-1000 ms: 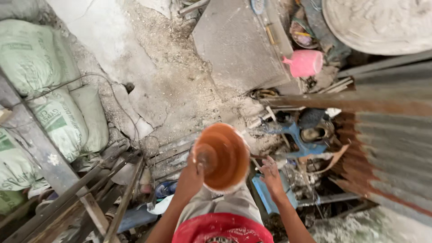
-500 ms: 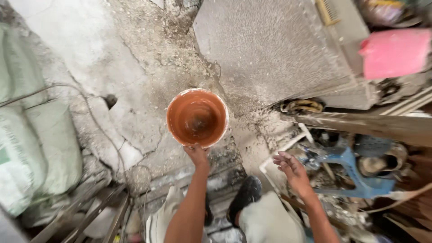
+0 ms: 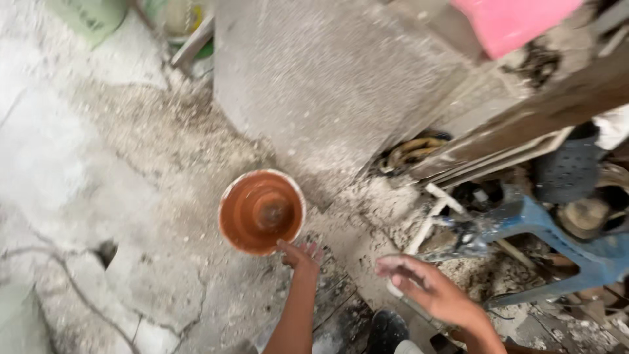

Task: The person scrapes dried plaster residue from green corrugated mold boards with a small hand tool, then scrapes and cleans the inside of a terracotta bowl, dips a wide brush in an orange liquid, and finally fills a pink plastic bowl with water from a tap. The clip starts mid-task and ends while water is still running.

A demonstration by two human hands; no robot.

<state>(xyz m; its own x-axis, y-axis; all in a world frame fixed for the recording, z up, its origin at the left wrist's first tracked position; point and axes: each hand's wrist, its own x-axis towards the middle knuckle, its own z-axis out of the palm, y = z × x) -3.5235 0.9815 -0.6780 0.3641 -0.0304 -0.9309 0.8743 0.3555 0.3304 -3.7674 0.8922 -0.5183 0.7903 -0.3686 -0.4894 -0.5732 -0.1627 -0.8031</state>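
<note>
Down near the middle of the frame, your left hand (image 3: 300, 254) grips the lower right rim of a round terracotta-coloured bowl (image 3: 261, 211), thumb on the rim and fingers curled behind it. The bowl faces up at you, its stepped orange inside ringed by a pale edge, and it sits over the dusty, cracked concrete floor (image 3: 98, 196). Your right hand (image 3: 426, 288) is at the lower right, well apart from the bowl, palm turned up, fingers spread loosely and holding nothing. Above the bowl, a large grey slab (image 3: 327, 78) speckled with dust fills the upper centre. A pink container (image 3: 511, 23) shows at the top right edge. Right of your open hand lies a heap of clutter with a blue plastic frame (image 3: 563, 229) and white pipe pieces (image 3: 429, 219). A dark shoe (image 3: 388, 328) shows at the bottom edge between your forearms.
</note>
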